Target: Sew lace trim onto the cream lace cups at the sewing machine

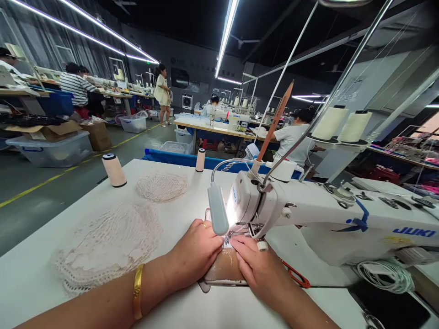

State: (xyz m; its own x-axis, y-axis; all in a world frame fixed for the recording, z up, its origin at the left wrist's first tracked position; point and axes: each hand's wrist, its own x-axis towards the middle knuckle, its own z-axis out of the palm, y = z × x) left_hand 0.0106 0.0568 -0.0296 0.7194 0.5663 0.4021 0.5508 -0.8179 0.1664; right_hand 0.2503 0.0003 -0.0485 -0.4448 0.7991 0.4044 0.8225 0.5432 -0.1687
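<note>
- My view shows a white sewing machine (295, 201) with JUKI in blue on its arm; smaller blue lettering on its head also reads JUKI.
- A pale work piece (225, 245) lies at the lit presser foot, largely hidden under both hands.
- I see the left hand (200, 246) to the left of the foot, fingers curled together; I cannot tell whether they pinch the piece.
- The right hand (259, 262) lies at the other side, fingers outstretched and close together, tips beside the foot.
- Across the aisle, I can read JUKI on another machine (238, 121).
- The pencil (277, 119) carries small print, and the back wall (214, 68) faint characters; I can make out neither.
- Lacy pieces (113, 240) rest left of the hands, near a peach thread cone (114, 171).
</note>
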